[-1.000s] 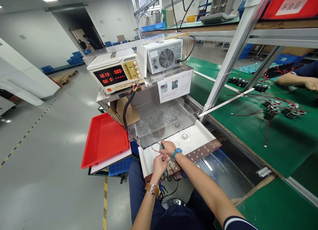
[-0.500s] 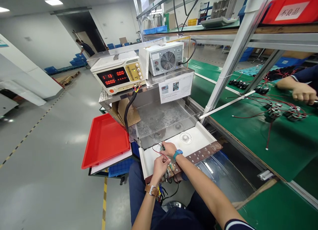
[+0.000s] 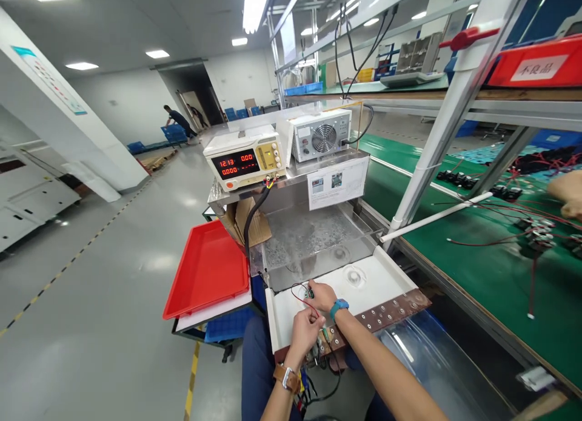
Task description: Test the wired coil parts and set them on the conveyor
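Note:
Over the white fixture tray [image 3: 385, 276], my right hand [image 3: 322, 297] is closed around a small dark part [image 3: 310, 292] with fine wires. Its exact kind is mostly hidden by my fingers. A thin red wire [image 3: 300, 299] loops from that part down to my left hand [image 3: 307, 331], whose thumb and forefinger pinch its end. Just below my left fingertips is the brown terminal strip [image 3: 391, 313] with rows of metal eyelets. A green clip [image 3: 325, 334] with a dark cable sits at the strip, close beside my left hand.
A power supply [image 3: 244, 160] with lit red digits and a fan-fronted unit [image 3: 324, 136] stand on a metal shelf. At left is a red tray [image 3: 207, 269] on a cart. On the green bench [image 3: 491, 269] lie wired parts [image 3: 536, 234]; another person's hand [image 3: 568, 193] is there.
The view has tilted up and turned left, so the scene sits lower and further right. Both hands keep nearly the same pose over the tray. The co-worker's hand has shifted toward the frame edge.

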